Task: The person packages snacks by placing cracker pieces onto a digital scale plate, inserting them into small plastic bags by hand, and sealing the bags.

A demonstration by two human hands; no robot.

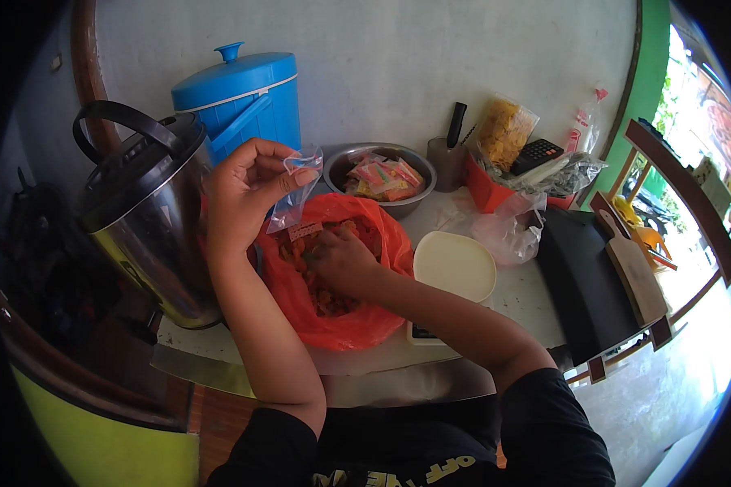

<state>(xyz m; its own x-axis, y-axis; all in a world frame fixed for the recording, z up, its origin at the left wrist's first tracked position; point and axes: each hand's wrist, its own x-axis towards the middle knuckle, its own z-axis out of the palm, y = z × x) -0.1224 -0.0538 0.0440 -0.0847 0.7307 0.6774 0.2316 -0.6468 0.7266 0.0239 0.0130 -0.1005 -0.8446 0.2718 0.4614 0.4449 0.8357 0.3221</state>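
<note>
My left hand (pixel 256 191) is raised above the table with thumb and fingers pinched on a small clear plastic bag (pixel 288 207), which hangs down from them. Below it lies a large red plastic bag (pixel 333 334) with its mouth spread wide. Orange-brown crumbly pieces (pixel 333 304) fill it; their exact kind is unclear. My right hand (pixel 345 261) reaches into this bag, fingers curled down among the pieces, and what they hold is hidden. A small pinkish, dotted strip (pixel 304 230) shows just under the clear bag.
Right of the red bag stands a scale with a cream tray (pixel 455 268). Behind are a metal bowl (pixel 427 195) of small packets and a red box (pixel 483 192) holding a calculator (pixel 536 155). A steel flask (pixel 150 235) and blue cooler (pixel 256 97) stand at left.
</note>
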